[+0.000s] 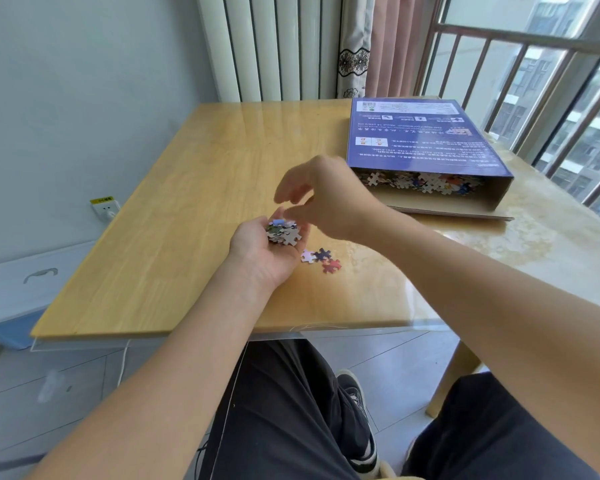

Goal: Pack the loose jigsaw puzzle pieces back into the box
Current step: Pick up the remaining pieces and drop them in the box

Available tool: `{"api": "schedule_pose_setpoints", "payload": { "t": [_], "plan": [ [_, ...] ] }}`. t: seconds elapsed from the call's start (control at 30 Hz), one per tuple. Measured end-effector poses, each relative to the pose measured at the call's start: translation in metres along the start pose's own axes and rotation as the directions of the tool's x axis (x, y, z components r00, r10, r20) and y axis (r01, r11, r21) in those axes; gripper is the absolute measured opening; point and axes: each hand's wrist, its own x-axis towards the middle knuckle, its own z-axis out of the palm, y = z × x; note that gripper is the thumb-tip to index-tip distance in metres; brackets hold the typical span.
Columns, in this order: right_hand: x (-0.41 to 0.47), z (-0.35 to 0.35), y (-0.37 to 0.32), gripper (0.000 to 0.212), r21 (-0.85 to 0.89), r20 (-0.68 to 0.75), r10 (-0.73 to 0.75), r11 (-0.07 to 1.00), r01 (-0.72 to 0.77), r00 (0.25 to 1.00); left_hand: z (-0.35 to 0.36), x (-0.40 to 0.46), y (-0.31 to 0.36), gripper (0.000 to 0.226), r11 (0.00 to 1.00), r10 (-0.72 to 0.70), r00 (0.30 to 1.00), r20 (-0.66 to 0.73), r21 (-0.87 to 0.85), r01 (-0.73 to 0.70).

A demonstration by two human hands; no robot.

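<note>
My left hand [257, 252] lies palm up on the wooden table [174, 209], cupping a small pile of puzzle pieces [283, 232]. My right hand [321, 195] hovers just above that pile, fingers loosely bent and blurred, with nothing visibly in it. Three loose pieces [322, 259], white, dark blue and red, lie on the table just right of my left palm. The blue puzzle box [423, 136] lies flat at the back right, its near end open, with many pieces [420, 181] showing inside. Its cardboard flap [447, 207] rests on the table.
A window with a metal railing [534, 98] runs along the right. A radiator [274, 46] and curtain [371, 43] stand behind the table. A blue and white plastic bin [18, 292] sits on the floor at the left, below a wall socket [105, 207].
</note>
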Motion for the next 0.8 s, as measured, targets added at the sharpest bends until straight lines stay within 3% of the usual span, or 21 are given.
{"api": "schedule_pose_setpoints", "payload": {
  "t": [0.07,0.17,0.23,0.3,0.47,0.67,0.8],
  "plan": [
    [0.000,-0.003,0.000,0.019,0.035,0.035,-0.017,0.999,0.016,0.999,-0.001,0.000,0.003,0.028,1.000,0.014,1.000,0.001,-0.004,-0.014],
    [-0.003,-0.021,0.014,0.020,0.142,-0.073,0.098,0.986,-0.087,0.992,-0.004,0.002,0.011,0.027,0.999,0.031,0.999,0.010,-0.044,-0.031],
    [-0.009,-0.026,0.025,0.027,-0.064,0.139,0.214,0.976,-0.207,0.967,-0.007,0.004,0.015,0.028,0.997,0.037,0.999,0.008,-0.061,-0.036],
    [-0.018,-0.017,0.030,0.036,-0.224,0.327,0.321,0.940,-0.256,0.889,-0.009,0.007,0.017,0.030,0.998,0.030,1.000,0.006,-0.058,-0.029],
    [-0.020,-0.002,0.024,0.035,-0.285,0.287,0.357,0.918,-0.276,0.889,-0.008,0.010,0.017,0.031,0.998,0.029,1.000,0.004,-0.050,-0.028],
    [-0.016,0.000,0.017,0.019,-0.289,0.352,0.425,0.897,-0.335,0.834,-0.008,0.010,0.015,0.031,0.999,0.024,1.000,0.003,-0.043,-0.024],
    [-0.015,0.000,0.014,0.030,-0.282,0.346,0.429,0.896,-0.343,0.835,-0.007,0.009,0.015,0.032,0.999,0.029,1.000,0.008,-0.041,-0.029]
  ]
}}
